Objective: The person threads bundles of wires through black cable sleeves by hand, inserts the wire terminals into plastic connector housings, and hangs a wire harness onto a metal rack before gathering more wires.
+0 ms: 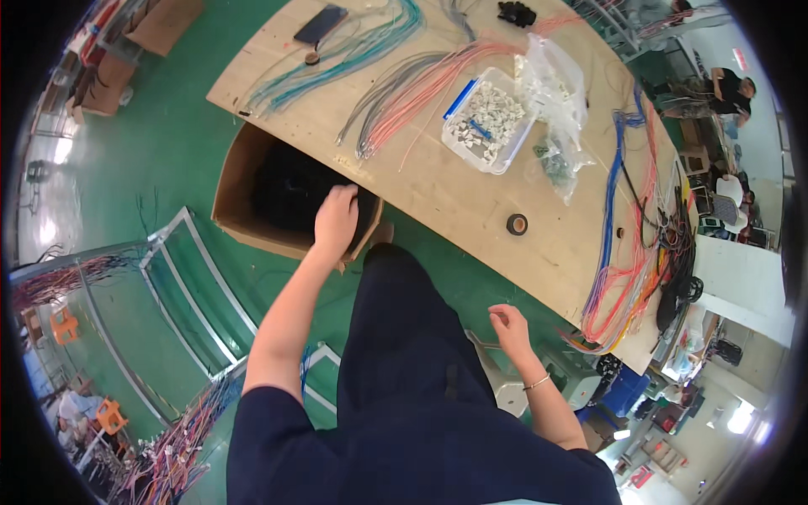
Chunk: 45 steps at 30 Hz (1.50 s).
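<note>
My left hand (337, 220) is over the right side of an open cardboard box (229, 189), which stands on the floor partly under the table edge. Its fingers curl downward, and whatever they hold is hidden. Dark black material (290, 189) fills the box; its kind is too dark to make out. My right hand (512, 335) hangs in the air in front of the table edge, fingers loosely bent and apart, holding nothing. A bracelet circles that wrist.
On the wooden table (438, 202) lie teal wires (337, 67), pink wires (412, 97), a clear tub (505, 160) of white connectors, plastic bags (555, 101), a black tape roll (517, 224) and blue wires (610, 194). A metal frame rack (206, 278) stands left. Another person (730, 93) is far right.
</note>
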{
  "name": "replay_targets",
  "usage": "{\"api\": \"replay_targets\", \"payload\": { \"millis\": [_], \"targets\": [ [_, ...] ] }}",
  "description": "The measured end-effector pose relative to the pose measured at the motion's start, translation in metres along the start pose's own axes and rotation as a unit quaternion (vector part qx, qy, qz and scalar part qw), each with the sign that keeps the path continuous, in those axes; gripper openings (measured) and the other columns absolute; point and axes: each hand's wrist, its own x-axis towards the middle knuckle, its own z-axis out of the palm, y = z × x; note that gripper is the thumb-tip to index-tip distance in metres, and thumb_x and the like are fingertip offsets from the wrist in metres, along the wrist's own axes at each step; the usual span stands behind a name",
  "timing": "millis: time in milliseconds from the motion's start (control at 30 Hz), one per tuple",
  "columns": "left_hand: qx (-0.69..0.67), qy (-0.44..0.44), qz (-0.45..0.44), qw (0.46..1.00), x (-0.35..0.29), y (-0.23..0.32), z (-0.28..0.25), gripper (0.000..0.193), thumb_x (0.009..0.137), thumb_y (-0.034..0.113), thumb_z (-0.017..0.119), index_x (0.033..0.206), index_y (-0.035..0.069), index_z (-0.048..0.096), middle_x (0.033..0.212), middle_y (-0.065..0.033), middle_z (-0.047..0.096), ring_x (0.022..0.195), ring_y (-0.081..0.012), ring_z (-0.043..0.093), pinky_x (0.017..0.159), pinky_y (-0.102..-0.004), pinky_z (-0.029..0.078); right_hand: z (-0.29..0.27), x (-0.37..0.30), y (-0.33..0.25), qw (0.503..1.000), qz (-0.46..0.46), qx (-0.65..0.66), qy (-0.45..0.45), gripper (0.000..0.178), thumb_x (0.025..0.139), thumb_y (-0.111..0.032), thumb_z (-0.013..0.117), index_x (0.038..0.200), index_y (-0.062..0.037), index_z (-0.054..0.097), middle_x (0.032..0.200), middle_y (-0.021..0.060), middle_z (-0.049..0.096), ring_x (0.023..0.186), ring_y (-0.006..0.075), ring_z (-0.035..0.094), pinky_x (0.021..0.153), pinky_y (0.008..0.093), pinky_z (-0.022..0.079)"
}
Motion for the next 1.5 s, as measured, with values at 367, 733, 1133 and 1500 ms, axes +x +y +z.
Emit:
{"api": "replay_targets", "payload": {
  "millis": [367,733,1133,1500],
  "targets": [
    [0.049,-0.098,-0.118,0.987,0.062,0.032,0.067,0.008,0.071,0.01,0.056,0.071,0.003,0.057,0.072,-0.0137,0.055,0.069,-0.0304,0.054,0.061,-0.0379,0.043,0.079,0.166,-0.125,0.969,0.054,0.241,-0.002,0.021,0.083,-0.016,0.051,0.089,0.0023,0.059,0.068,0.0034,0.057,0.06,0.0081,0.051,0.053,0.0201,0.041],
    [0.007,0.014,-0.238,0.971,0.096,-0.029,0.006,0.012,0.068,0.012,0.064,0.072,0.002,0.058,0.069,-0.0077,0.056,0.061,-0.0187,0.056,0.054,-0.0292,0.043,0.1,0.198,-0.214,0.871,0.201,0.406,-0.19,0.02,0.083,-0.014,0.052,0.089,0.0033,0.06,0.063,-0.0012,0.05,0.054,0.0052,0.042,0.049,0.0178,0.033],
    [-0.329,-0.159,-0.451,0.814,0.112,-0.004,-0.028,0.013,0.073,0.005,0.059,0.082,-0.004,0.062,0.065,-0.0025,0.058,0.058,-0.006,0.05,0.053,-0.0186,0.041,0.125,0.231,-0.233,0.852,0.189,0.45,-0.19,0.022,0.082,-0.013,0.053,0.095,0.005,0.058,0.066,-0.0007,0.05,0.057,0.0058,0.042,0.052,0.0187,0.034],
    [0.235,0.131,-0.135,0.954,0.154,-0.101,-0.036,0.011,0.07,0.009,0.057,0.081,0.008,0.058,0.083,-0.007,0.055,0.075,-0.025,0.053,0.059,-0.0345,0.044,0.114,0.235,-0.247,0.799,0.241,0.497,-0.239,0.023,0.083,-0.014,0.052,0.097,0.004,0.056,0.073,0.0027,0.055,0.061,0.0059,0.046,0.057,0.0175,0.04]
  ]
}}
